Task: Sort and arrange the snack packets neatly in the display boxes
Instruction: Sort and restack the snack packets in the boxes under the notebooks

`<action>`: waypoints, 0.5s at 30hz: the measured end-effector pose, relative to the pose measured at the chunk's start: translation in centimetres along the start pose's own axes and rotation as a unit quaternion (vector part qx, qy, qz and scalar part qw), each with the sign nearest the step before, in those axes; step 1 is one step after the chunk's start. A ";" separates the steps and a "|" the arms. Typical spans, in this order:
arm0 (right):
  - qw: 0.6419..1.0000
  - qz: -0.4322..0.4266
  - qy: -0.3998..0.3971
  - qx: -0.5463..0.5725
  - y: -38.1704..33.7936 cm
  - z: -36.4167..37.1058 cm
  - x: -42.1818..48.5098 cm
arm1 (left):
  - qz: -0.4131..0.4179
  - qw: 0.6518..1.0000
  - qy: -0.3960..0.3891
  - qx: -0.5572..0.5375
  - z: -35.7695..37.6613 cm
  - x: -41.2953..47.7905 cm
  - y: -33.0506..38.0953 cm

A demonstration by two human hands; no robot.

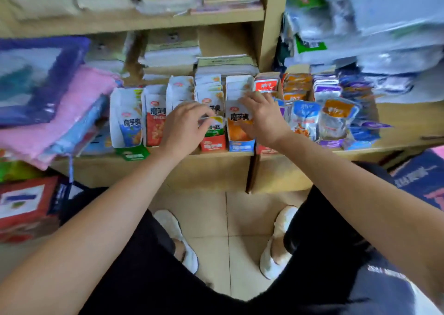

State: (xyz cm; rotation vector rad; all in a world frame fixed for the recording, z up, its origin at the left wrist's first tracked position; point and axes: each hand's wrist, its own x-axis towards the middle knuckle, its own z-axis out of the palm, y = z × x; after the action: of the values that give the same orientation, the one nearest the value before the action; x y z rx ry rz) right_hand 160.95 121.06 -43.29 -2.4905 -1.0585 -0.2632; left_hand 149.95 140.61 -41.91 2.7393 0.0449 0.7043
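A row of narrow display boxes stands on the wooden shelf [216, 157], each filled with upright snack packets. My left hand [185, 127] pinches the top of a green-and-white packet [215, 128] in the red-fronted box [213, 146]. My right hand [263, 116] lies with fingers spread over the orange packet [239, 127] in the blue-fronted box [241, 146]. To the left stand a blue packet [126, 122] and a red packet [155, 124] in their own boxes. Looser blue, orange and purple packets [336, 117] crowd the boxes on the right.
Pink and blue cloth bags [67, 122] are piled at the shelf's left. Stacked notebooks [223, 64] sit behind the boxes. Plastic-wrapped goods [384, 38] fill the upper right. Below are a tiled floor [209, 218] and my two white shoes.
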 end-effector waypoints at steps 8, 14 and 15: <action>0.999 -0.012 -0.036 0.033 -2.0 0.6 -1.7 | -0.048 0.995 -0.021 -0.079 -1.7 -1.0 -0.2; 0.994 0.009 0.036 0.105 -3.0 4.2 -1.0 | -0.046 0.977 -0.065 -0.198 0.1 -2.3 -2.2; 0.993 0.009 0.051 0.110 -2.9 4.7 -0.8 | -0.048 0.975 -0.071 -0.207 0.1 -2.6 -2.4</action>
State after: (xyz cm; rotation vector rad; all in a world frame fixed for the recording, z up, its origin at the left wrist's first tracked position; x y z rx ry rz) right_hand 158.37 124.41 -46.87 -2.2651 -0.9675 -0.2504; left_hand 147.87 142.60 -43.93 2.3591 -0.0015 0.4321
